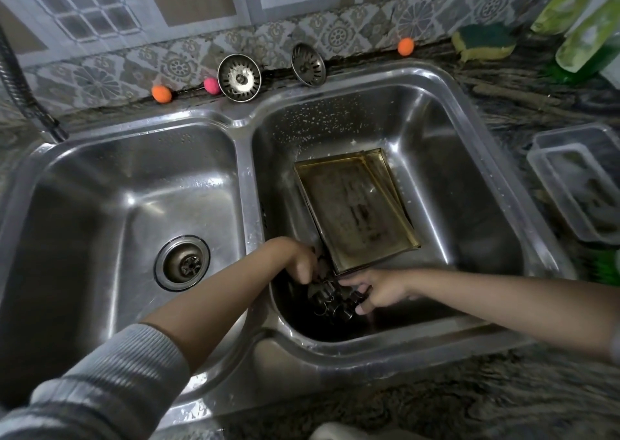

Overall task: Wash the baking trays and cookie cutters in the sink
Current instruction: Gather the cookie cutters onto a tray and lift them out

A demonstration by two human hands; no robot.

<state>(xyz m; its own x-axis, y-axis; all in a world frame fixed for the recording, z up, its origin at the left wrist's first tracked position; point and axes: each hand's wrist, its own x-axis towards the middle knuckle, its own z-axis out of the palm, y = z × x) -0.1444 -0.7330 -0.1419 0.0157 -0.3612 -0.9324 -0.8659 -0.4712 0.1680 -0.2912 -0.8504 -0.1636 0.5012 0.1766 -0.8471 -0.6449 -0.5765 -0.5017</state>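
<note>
Two stacked gold baking trays lie in the right basin of the steel double sink. In front of them, in the basin's dark near corner, sits a cluster of several dark metal cookie cutters. My left hand reaches down into that cluster with curled fingers gripping cutters. My right hand comes in from the right and pinches a cutter at the cluster's right side. The dim light hides the cutters' shapes.
The left basin holds only its drain. Two strainer plugs lean on the back ledge among small orange and pink balls. A sponge, green bottles and clear plastic containers stand on the right counter. A faucet hose hangs far left.
</note>
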